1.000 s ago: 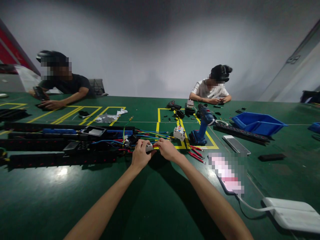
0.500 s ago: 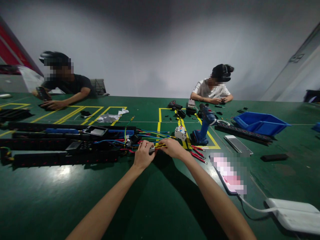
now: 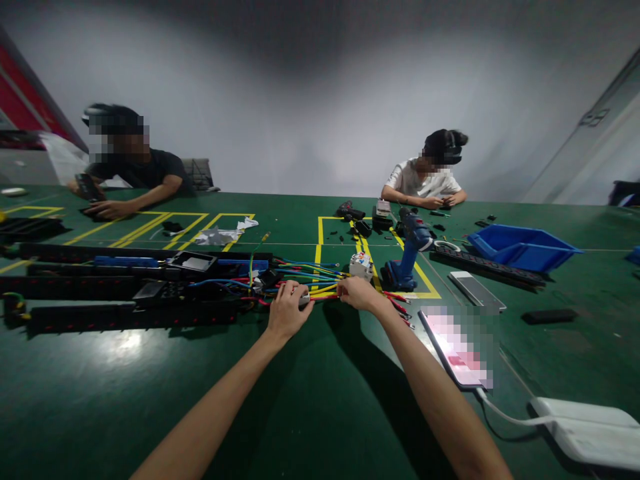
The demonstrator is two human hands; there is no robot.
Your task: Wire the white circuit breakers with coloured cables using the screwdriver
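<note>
My left hand (image 3: 288,312) is closed on a small light-grey block (image 3: 304,299), mostly hidden by the fingers. To the right, my right hand (image 3: 361,293) pinches a red wire (image 3: 327,297) that runs across from my left hand. Yellow wires (image 3: 325,289) lie just behind it. Blue and green wires (image 3: 310,268) fan out from the ends of long black strips (image 3: 135,319) on the left. A white breaker-like block (image 3: 361,265) stands behind my right hand. Red wire ends with metal tips (image 3: 399,303) stick out past that hand.
A blue cordless drill (image 3: 410,250) stands right of the wires. Farther right are a blue bin (image 3: 523,247), a grey phone (image 3: 477,291) and a lit phone (image 3: 457,350) cabled to a white power bank (image 3: 590,430). Two people sit across the green table (image 3: 280,413).
My right hand has moved a little right, away from my left hand, exposing the red and yellow wires between them. My left hand stays in place.
</note>
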